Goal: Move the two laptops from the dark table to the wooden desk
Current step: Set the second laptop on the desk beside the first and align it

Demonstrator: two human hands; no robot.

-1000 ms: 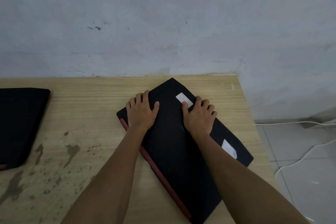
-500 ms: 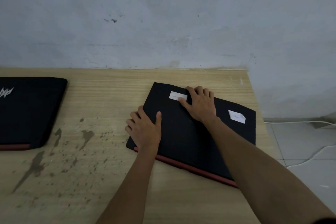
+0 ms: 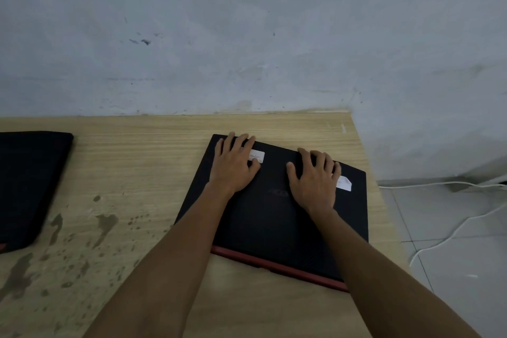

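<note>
A closed black laptop (image 3: pixel 277 217) with a red strip along its near edge lies flat on the wooden tabletop (image 3: pixel 142 167), toward the tabletop's right end and slightly skewed, its right side close to the tabletop's right edge. Both of the person's hands rest palm-down on the laptop's lid, on the half farther from the person. The left hand (image 3: pixel 233 167) sits near the laptop's far left corner, fingers (image 3: pixel 236 143) straight and a little spread, their tips reaching the laptop's far edge; its thumb partly overlaps a small white sticker (image 3: pixel 258 156) on the lid. The right hand (image 3: pixel 315 181) lies to the right of the left hand, apart from it, fingers extended and splayed, flat on the lid and holding nothing; a second white sticker (image 3: pixel 344 183) shows just beside its little finger, toward the laptop's right edge. Neither hand curls round the laptop; both simply press on top.

A second black laptop (image 3: pixel 27 184), also closed, lies on the same tabletop well to the left of the first one, cut off by the left border of the view, with a hint of red at its near corner.

Dark stains and spatter (image 3: pixel 104 225) mark the wood between the two laptops, nearer the person. Beyond the laptop rises a pale, scuffed wall (image 3: pixel 247 35). To the right of the laptop, past the tabletop's end, a tiled floor (image 3: pixel 452 228) shows with white cables (image 3: pixel 450 236) trailing across it.
</note>
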